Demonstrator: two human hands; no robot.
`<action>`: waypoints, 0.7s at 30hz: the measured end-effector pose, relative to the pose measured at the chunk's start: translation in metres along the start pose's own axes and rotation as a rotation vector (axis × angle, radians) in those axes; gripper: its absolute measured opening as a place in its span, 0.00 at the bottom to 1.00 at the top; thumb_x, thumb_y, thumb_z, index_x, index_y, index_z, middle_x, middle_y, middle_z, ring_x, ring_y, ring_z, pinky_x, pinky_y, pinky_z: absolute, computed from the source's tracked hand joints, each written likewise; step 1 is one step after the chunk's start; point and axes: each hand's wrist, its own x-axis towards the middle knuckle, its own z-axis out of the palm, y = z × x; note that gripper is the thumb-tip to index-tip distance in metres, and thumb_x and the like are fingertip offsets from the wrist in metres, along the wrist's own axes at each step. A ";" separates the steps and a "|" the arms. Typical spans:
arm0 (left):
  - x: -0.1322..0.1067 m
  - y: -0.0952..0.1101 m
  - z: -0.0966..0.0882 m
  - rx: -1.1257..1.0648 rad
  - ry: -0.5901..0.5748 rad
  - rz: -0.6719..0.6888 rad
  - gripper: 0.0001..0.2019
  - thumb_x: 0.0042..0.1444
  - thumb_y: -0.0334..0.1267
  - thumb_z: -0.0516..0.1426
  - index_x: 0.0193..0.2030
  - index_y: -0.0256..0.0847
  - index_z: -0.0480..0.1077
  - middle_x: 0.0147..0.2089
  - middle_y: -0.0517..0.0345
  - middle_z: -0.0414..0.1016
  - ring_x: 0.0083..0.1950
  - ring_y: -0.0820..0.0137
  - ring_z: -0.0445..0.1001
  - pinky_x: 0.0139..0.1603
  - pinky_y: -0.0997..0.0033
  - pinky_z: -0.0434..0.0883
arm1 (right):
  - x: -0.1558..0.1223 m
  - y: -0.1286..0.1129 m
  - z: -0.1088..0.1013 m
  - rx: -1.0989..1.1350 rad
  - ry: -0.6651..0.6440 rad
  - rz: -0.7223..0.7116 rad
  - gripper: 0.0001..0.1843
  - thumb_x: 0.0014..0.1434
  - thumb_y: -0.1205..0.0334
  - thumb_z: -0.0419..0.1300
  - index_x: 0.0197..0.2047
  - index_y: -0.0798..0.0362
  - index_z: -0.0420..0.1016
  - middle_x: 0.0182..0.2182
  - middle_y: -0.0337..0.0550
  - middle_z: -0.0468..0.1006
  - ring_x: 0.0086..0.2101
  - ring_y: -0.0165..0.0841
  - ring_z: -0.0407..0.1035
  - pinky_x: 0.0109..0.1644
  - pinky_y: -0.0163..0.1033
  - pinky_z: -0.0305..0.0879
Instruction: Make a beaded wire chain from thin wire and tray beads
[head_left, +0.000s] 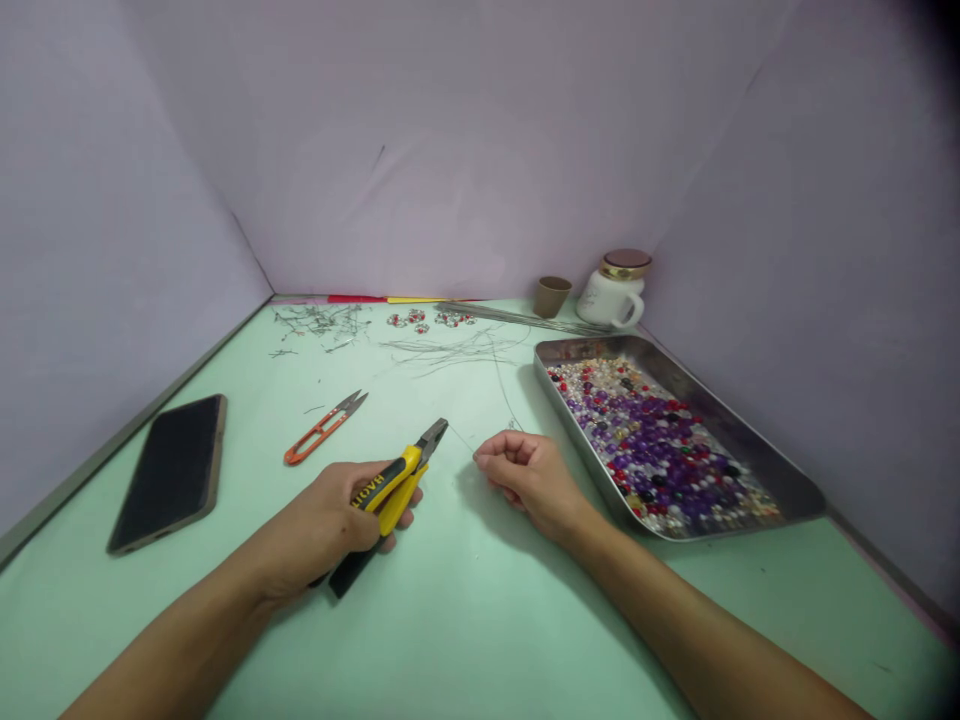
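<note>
My left hand [334,520] grips the handles of yellow-and-black pliers [397,480], whose jaws point up and right toward my other hand. My right hand [529,475] is curled closed, pinching the end of a thin wire [501,385] that runs away across the green table toward the back. The plier jaws sit a short gap left of the pinched wire end. Both hands rest low on the table [465,620].
A metal tray [780,475] of purple, red and pearl beads lies at right. Orange thread snips [322,430] and a dark phone [172,470] lie at left. Cut wires, bead flowers [409,320], a brown cup [552,296] and a lidded white mug [616,290] sit at the back.
</note>
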 end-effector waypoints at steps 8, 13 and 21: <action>-0.002 0.005 0.000 0.061 0.010 0.007 0.15 0.33 0.25 0.50 0.31 0.39 0.66 0.33 0.58 0.68 0.38 0.66 0.66 0.38 0.68 0.64 | 0.001 0.001 0.000 -0.005 -0.005 -0.009 0.06 0.41 0.63 0.61 0.23 0.57 0.69 0.12 0.32 0.65 0.11 0.19 0.50 0.12 0.27 0.43; -0.002 0.005 0.000 0.082 -0.005 0.012 0.15 0.33 0.25 0.50 0.31 0.39 0.65 0.33 0.58 0.67 0.40 0.65 0.66 0.40 0.68 0.64 | 0.000 0.000 -0.001 -0.007 -0.009 -0.001 0.07 0.41 0.63 0.61 0.23 0.57 0.69 0.13 0.32 0.65 0.11 0.19 0.50 0.12 0.27 0.43; -0.004 0.009 0.001 0.188 0.003 0.034 0.14 0.34 0.27 0.50 0.31 0.39 0.67 0.33 0.56 0.69 0.36 0.64 0.67 0.35 0.67 0.64 | 0.000 0.001 -0.001 0.000 -0.011 -0.012 0.07 0.41 0.62 0.61 0.24 0.56 0.69 0.13 0.31 0.65 0.11 0.19 0.50 0.12 0.27 0.43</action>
